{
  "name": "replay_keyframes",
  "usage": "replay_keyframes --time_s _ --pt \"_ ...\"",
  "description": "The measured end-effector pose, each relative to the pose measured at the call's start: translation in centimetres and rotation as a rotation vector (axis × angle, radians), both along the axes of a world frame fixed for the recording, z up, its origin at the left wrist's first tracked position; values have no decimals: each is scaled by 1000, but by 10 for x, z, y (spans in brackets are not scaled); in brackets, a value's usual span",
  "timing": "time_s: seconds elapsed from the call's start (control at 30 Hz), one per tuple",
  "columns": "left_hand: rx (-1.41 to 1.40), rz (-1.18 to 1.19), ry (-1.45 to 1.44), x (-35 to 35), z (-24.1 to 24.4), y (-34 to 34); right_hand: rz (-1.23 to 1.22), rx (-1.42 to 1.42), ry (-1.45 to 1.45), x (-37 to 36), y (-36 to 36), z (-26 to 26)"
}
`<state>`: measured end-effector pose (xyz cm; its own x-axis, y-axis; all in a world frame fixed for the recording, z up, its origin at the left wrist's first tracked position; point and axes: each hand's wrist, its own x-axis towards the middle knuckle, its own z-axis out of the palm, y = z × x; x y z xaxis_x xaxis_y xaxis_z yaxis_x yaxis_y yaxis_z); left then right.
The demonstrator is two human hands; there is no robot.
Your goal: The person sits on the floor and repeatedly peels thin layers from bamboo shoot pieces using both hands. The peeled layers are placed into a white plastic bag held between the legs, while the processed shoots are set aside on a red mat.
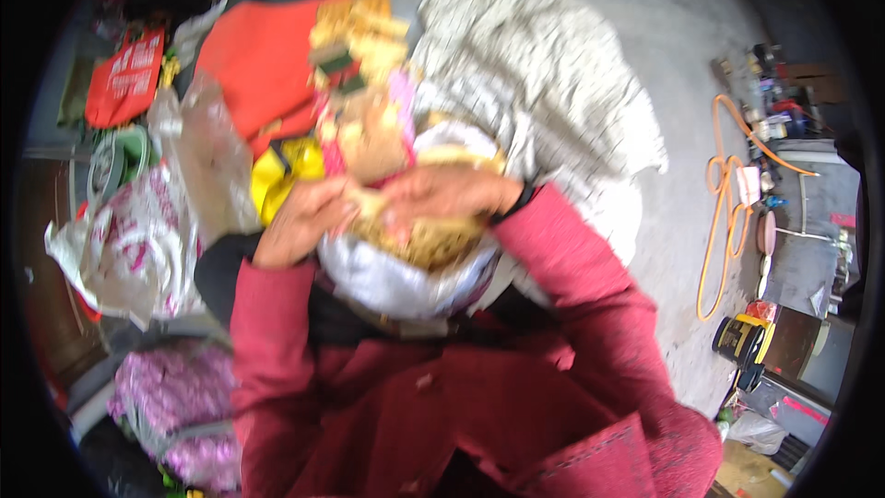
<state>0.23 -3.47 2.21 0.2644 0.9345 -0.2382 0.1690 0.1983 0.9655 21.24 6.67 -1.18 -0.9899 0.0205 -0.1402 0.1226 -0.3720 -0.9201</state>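
Observation:
Both my hands meet over a container lined with a whitish plastic bag (408,284), which holds a yellow-brown mass of small pieces (442,246). A pale yellowish piece (368,202) sits between the fingers of my left hand (304,218) and my right hand (449,194); blur hides its exact shape. Just beyond the hands lies a flat brown piece (373,139) with pink edges, and above it are stacked yellow blocks (363,28) and dark green pieces (335,62). A yellow and black packet (283,173) is beside my left hand.
A patterned grey-white cloth (539,62) spreads over the floor ahead. Red fabric (263,62) and plastic bags (145,242) lie to the left, with a purple bundle (183,408) nearer me. An orange hose (722,221) and a black and yellow container (740,342) are at the right.

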Motion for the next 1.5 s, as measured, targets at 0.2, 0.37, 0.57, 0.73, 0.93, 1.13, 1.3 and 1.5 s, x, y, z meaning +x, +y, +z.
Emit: replay_keyframes --time_s 0.2,0.37,0.57,0.73,0.93,1.13,1.3,1.5 --pt "17 467 -570 -6 5 4 -114 88 -30 -4 11 20" --pt "106 678 -639 -13 -5 7 -212 159 -53 -4 20 44" --pt "-77 263 -495 29 -4 7 -640 2 261 -21 2 60" --pt "-81 348 -721 24 -2 10 -623 998 297 -39 5 59" --pt "-182 394 -716 17 -7 11 -452 1195 211 -33 11 50" --pt "235 550 -254 21 -17 12 -495 1186 -63 -36 13 29" --pt "360 632 -167 27 -28 17 -414 1009 74 -39 17 14" --pt "288 628 -371 28 -29 16 -246 397 -12 -33 11 27"
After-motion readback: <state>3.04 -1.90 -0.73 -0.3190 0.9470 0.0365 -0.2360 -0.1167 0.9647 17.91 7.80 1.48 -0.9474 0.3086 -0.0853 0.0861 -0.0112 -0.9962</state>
